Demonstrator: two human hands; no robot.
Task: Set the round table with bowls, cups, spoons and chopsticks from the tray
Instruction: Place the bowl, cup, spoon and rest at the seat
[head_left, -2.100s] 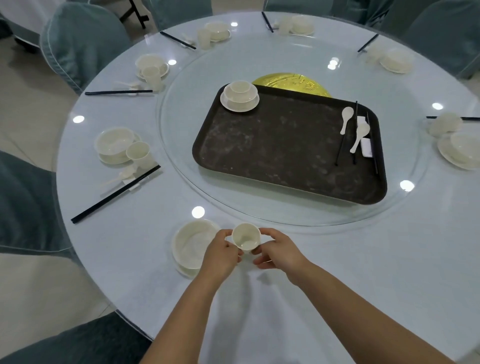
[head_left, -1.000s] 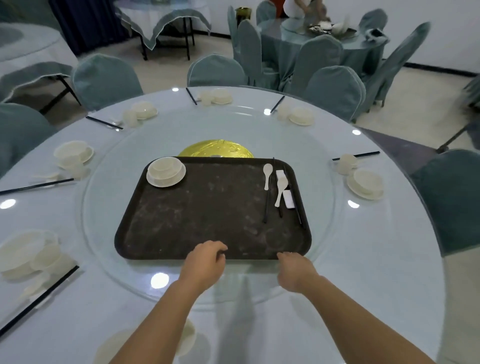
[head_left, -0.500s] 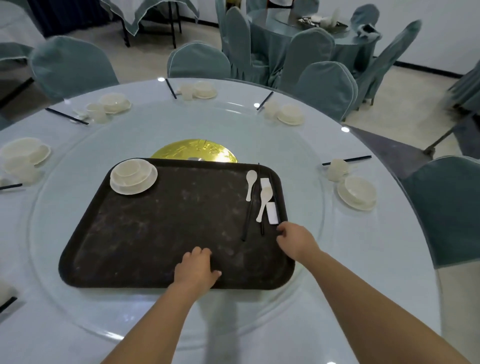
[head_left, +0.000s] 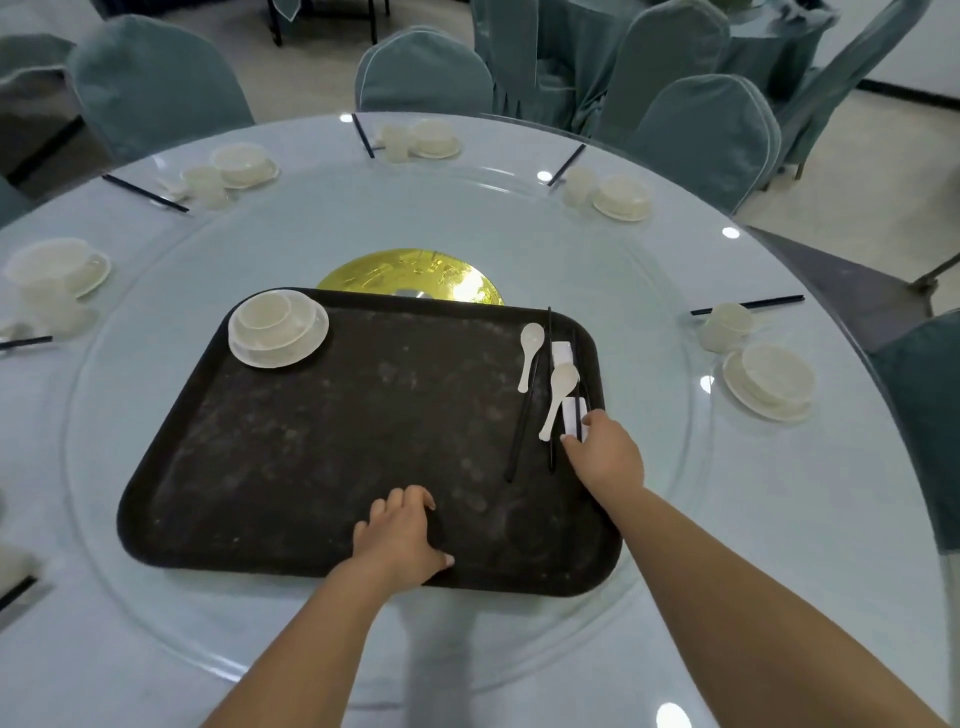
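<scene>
Dark tray (head_left: 322, 457) sits on the glass turntable (head_left: 649, 519) at the centre of the round worktop (head_left: 779, 597); a gold disc (head_left: 410, 275) shows just behind the tray's far edge.

Left hand (head_left: 400, 535): resting on the tray's near edge, fingers lying loosely curved on the tray surface, thumb at the rim. Holds nothing.

Right hand (head_left: 605, 454): at the tray's right side, fingertips (head_left: 570, 440) down on the near end of a white rest (head_left: 571, 415). Fingers bent; cannot tell whether they pinch it or only touch.

On tray, far left corner: cup (head_left: 270, 314) inside a bowl, on a saucer (head_left: 278, 345). On tray, right side: two white spoons (head_left: 531, 358), black chopsticks (head_left: 527, 410) and a second white rest, lying close together just beyond the right hand.

Round the worktop rim: place settings already laid, each with bowl on saucer, cup and chopsticks, e.g. the right one (head_left: 769, 382) and the far one (head_left: 434, 139). Covered chairs (head_left: 426, 73) stand behind.
</scene>
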